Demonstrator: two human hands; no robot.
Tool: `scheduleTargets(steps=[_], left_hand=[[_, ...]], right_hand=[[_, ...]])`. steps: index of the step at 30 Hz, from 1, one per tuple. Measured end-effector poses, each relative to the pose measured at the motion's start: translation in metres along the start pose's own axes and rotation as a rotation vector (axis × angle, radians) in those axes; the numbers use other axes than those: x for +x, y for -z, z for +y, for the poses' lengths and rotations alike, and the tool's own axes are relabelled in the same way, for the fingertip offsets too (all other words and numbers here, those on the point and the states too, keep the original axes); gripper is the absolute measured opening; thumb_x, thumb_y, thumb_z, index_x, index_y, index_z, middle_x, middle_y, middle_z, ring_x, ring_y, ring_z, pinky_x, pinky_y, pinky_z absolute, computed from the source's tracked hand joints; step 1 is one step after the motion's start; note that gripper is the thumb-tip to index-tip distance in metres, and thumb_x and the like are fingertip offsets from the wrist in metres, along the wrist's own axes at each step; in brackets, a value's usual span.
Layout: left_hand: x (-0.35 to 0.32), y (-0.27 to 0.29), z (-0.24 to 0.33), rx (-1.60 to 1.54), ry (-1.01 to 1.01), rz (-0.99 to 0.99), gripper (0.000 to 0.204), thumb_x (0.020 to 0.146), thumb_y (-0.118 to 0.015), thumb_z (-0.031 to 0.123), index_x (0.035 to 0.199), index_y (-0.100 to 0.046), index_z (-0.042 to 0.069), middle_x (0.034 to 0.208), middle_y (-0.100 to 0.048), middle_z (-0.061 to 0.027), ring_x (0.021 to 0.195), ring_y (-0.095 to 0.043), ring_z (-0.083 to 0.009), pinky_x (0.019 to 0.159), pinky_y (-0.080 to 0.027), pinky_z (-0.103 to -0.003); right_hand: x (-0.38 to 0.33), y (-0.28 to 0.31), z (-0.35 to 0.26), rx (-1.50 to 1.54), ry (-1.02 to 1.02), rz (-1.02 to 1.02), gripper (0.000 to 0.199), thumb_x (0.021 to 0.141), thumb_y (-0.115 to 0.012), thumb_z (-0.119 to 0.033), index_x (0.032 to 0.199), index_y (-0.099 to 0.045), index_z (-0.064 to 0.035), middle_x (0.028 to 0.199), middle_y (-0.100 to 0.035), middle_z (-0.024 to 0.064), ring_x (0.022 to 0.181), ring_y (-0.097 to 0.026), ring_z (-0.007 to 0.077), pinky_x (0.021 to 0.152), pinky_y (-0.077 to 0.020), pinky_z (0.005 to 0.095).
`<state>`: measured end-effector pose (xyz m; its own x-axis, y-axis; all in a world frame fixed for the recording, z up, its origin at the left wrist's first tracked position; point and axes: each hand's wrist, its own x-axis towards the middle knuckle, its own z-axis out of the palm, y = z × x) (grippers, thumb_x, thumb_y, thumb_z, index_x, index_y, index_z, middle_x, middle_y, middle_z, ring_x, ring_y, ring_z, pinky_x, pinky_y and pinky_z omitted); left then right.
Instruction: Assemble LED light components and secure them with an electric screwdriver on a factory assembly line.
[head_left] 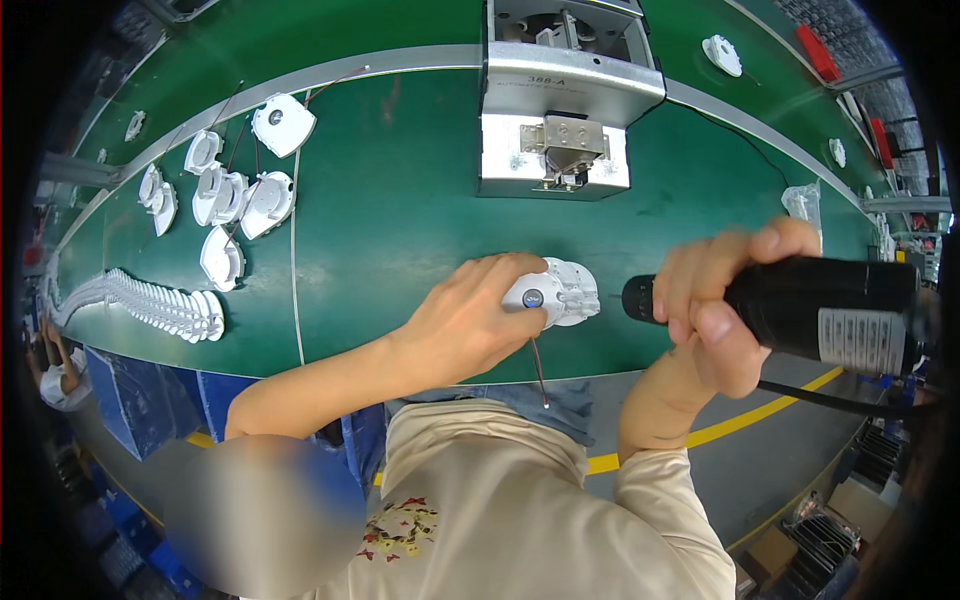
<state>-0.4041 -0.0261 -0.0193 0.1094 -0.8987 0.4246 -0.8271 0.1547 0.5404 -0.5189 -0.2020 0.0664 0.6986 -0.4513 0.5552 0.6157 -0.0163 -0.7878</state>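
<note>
Green belt [400,220], metal fixture [560,130]; yellow-lined grey floor [790,440].

Green table [400,210] with a curved grey metal rail [400,68] across its far part; a grey metal machine housing [560,95] stands at the far centre. Beyond the rail, a second green surface [330,30]. Below the near edge, grey floor [790,450] crossed by a yellow line [740,420]. Blue crates [140,395] at lower left; cardboard boxes [855,505] at lower right.
</note>
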Motion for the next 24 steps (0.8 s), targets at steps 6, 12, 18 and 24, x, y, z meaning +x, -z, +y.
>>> scheduleTargets(steps=[6, 12, 18, 24], left_hand=[[0.0, 0.001, -0.007, 0.026, -0.034, -0.028, 0.021, 0.068, -0.074, 0.012, 0.087, -0.064, 0.01, 0.12, -0.053, -0.0146, 0.097, -0.059, -0.0319, 0.074, -0.051, -0.04], [0.001, 0.013, -0.02, -0.033, -0.012, -0.059, 0.022, 0.066, -0.074, 0.01, 0.086, -0.064, 0.009, 0.119, -0.054, -0.0129, 0.099, -0.058, -0.0305, 0.076, -0.049, -0.041], [-0.002, 0.015, -0.02, -0.086, 0.015, 0.0, 0.019, 0.068, -0.071, 0.008, 0.086, -0.063, 0.01, 0.119, -0.051, -0.0126, 0.103, -0.055, -0.03, 0.079, -0.046, -0.04], [-0.007, 0.011, -0.021, -0.18, 0.084, -0.005, 0.018, 0.072, -0.07, 0.008, 0.089, -0.065, 0.009, 0.119, -0.049, -0.0128, 0.106, -0.053, -0.0307, 0.083, -0.045, -0.041]], right_hand=[[0.027, -0.006, 0.007, -0.013, 0.076, -0.079, 0.051, 0.081, -0.055, -0.006, 0.128, -0.038, -0.004, 0.063, -0.043, 0.0033, 0.044, -0.04, 0.012, 0.045, -0.0385, 0.0283], [0.069, -0.032, 0.023, -0.051, 0.124, 0.029, 0.047, 0.083, -0.051, -0.007, 0.129, -0.04, -0.0051, 0.067, -0.042, 0.0027, 0.047, -0.04, 0.0123, 0.048, -0.0381, 0.0307], [0.083, -0.036, 0.036, -0.117, 0.102, 0.17, 0.038, 0.081, -0.053, -0.004, 0.118, -0.047, -0.0024, 0.064, -0.044, 0.0042, 0.044, -0.042, 0.0134, 0.046, -0.0404, 0.0329], [0.088, -0.034, 0.047, -0.152, 0.06, 0.062, 0.038, 0.078, -0.054, 0.002, 0.115, -0.045, -0.0002, 0.064, -0.048, 0.0054, 0.041, -0.041, 0.013, 0.042, -0.0405, 0.0301]])
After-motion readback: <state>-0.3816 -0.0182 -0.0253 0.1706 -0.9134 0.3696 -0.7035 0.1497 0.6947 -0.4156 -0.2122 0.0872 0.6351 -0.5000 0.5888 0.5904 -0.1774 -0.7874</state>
